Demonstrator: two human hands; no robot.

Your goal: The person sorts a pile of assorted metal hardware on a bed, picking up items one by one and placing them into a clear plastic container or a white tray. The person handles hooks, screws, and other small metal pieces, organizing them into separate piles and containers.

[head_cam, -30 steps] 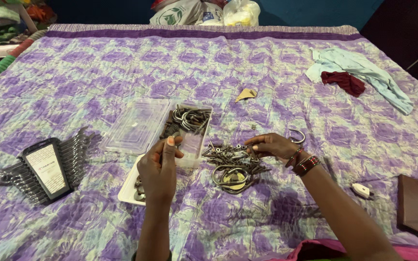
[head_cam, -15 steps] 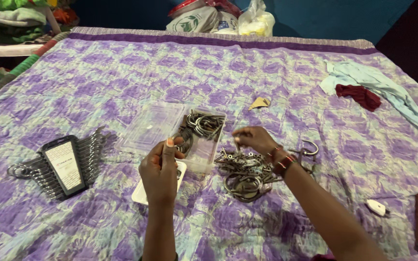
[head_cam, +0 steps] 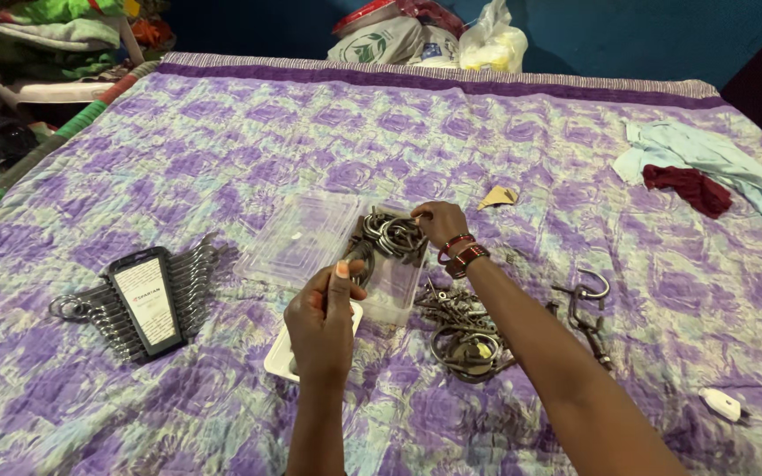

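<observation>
Your hands at the clear box of metal rings

Your right hand (head_cam: 438, 222) rests over the far end of the clear box (head_cam: 388, 264), fingers curled narrow onto the metal rings (head_cam: 390, 234) inside; what it grips, you cannot tell. Your left hand (head_cam: 324, 322) is raised before the box, closed narrow on a small dark piece. Loose hardware (head_cam: 460, 326) lies just right of the box on the purple quilt (head_cam: 222, 150)

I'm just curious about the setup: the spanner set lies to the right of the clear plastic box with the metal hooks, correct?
Not quite. The head view shows the spanner set lying to the left of the clear plastic box, not the right. The box does hold metal hooks, where the right hand reaches in.
</observation>
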